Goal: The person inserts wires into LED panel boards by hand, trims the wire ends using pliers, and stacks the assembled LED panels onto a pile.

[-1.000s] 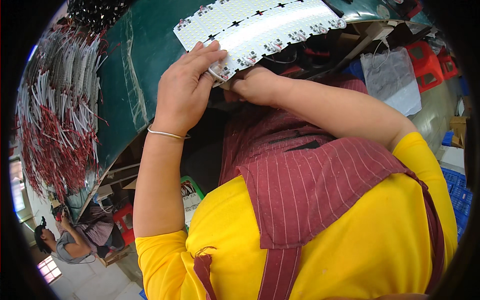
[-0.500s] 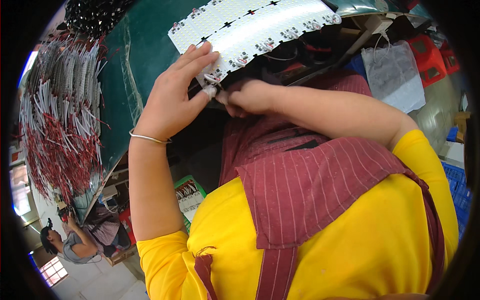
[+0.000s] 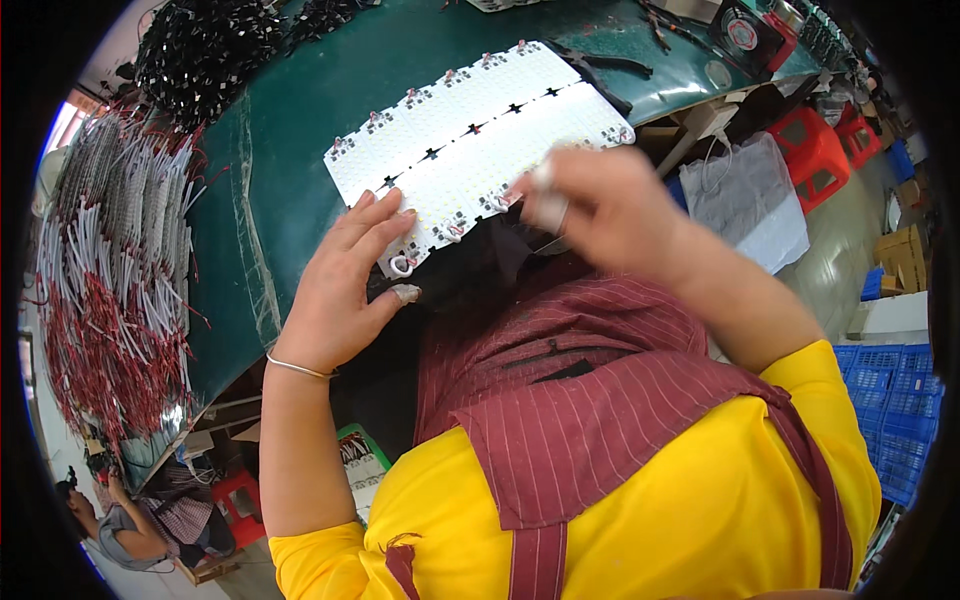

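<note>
A white sheet of LED boards (image 3: 455, 150) lies on the green-topped table (image 3: 290, 110), its front edge towards me. Small wire loops run along its front and back edges, and a row of dark cutouts crosses its middle. My left hand (image 3: 345, 280) rests its stretched fingers on the sheet's left end, with the taped thumb apart from them below the corner. Over the front edge, right of the middle, is my right hand (image 3: 620, 210), smeared by motion. White tape wraps its thumb and a finger; whether anything is between them is unclear.
Bundled strips with white and red wires (image 3: 115, 280) hang over the table's left side. Black parts (image 3: 205, 55) are heaped behind them. Pliers (image 3: 655, 30) and a black box (image 3: 745, 35) lie at the back right. Red stools (image 3: 810, 155) and blue crates (image 3: 890, 410) stand to the right.
My right hand has moved from beside my left thumb to the right along the front edge. The sheet appears lower in view, and its left front wire loop is now uncovered.
</note>
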### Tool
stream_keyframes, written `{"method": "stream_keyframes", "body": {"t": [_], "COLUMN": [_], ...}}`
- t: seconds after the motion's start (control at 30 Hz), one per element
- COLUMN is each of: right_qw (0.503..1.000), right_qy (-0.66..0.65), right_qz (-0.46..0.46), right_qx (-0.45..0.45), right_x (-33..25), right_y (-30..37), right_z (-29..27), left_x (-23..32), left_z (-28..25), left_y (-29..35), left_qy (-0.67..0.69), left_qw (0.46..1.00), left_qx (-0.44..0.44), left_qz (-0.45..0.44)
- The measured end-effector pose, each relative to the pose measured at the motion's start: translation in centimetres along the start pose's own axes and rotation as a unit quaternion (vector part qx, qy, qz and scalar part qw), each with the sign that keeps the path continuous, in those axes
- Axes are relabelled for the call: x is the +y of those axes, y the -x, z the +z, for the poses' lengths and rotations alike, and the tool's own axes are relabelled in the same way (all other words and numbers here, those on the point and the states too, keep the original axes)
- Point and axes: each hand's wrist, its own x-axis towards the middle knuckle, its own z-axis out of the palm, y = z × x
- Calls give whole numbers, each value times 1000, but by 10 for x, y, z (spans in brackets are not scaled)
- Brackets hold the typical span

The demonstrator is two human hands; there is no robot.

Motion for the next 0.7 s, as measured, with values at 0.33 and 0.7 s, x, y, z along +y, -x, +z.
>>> {"method": "stream_keyframes", "body": {"t": [0.33,0.7], "right_qw": [930,885], "right_qy": [337,340], "right_qz": [144,221], "right_qx": [27,229], "right_x": [170,162], "right_y": [-38,16], "right_z": [-71,-83], "left_x": [3,-1], "left_z": [3,5], "left_y": [-2,-4], "left_qy": [-21,-54], "left_qw": [1000,998], "left_qx": [11,33], "left_qz": [8,26]}}
